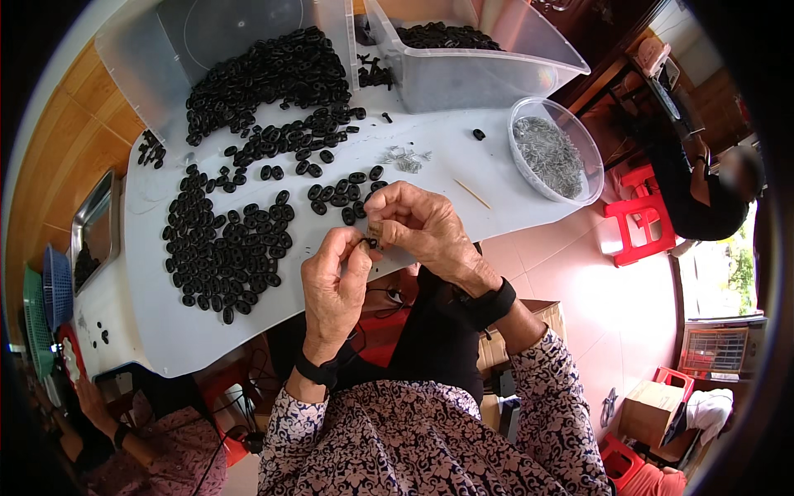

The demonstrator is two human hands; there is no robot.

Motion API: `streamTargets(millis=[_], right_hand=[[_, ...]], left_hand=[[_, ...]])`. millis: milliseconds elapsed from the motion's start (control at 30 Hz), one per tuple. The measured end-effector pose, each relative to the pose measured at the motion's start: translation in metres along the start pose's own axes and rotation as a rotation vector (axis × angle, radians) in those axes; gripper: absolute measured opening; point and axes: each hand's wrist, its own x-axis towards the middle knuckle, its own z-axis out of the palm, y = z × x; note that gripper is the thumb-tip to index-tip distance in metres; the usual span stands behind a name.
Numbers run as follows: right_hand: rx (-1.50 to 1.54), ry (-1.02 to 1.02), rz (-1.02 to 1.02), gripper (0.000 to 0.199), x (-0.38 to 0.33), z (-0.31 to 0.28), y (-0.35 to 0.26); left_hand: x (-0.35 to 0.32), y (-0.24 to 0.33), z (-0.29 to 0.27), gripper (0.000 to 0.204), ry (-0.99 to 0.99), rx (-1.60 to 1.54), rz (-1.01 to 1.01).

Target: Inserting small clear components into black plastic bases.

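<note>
Both hands are meeting just below the black oval pieces (pixel 227 240) on the white counter (pixel 463 178): left hand (pixel 335 285) fingers are pinching a small black piece (pixel 372 242), right hand (pixel 422 225) fingers are pressing around it.

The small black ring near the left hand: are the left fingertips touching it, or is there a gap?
Touching. The head view shows the left hand pinching the small black ring between thumb and forefinger, with no gap visible.

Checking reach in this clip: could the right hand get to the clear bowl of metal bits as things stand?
Probably yes: the bowl sits on the table's right side, open-topped, with bare tabletop between it and the right hand, though its fingers are pinching a small piece.
</note>
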Motion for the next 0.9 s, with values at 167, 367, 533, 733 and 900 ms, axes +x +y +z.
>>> streamTargets(millis=[167,367,533,733,900], right_hand=[[-0.043,-0.011,-0.038,0.02,-0.001,0.0,0.003],[-0.075,0.019,-0.025,0.02,-0.003,0.002,0.002],[-0.148,0.003,-0.034,0.019,-0.003,0.004,0.002],[-0.232,-0.005,-0.028,0.006,-0.003,0.001,0.001],[-0.281,0.017,-0.008,0.008,0.001,0.002,-0.004]], left_hand=[[-0.001,-0.001,0.0,0.009,-0.003,0.028,0.015],[-0.001,-0.002,0.0,0.009,0.011,0.013,0.025],[-0.001,-0.004,0.001,0.007,0.011,0.04,0.065],[-0.004,-0.012,0.007,0.007,0.066,0.127,0.117],[-0.003,-0.006,0.003,0.007,0.039,0.087,0.097]])
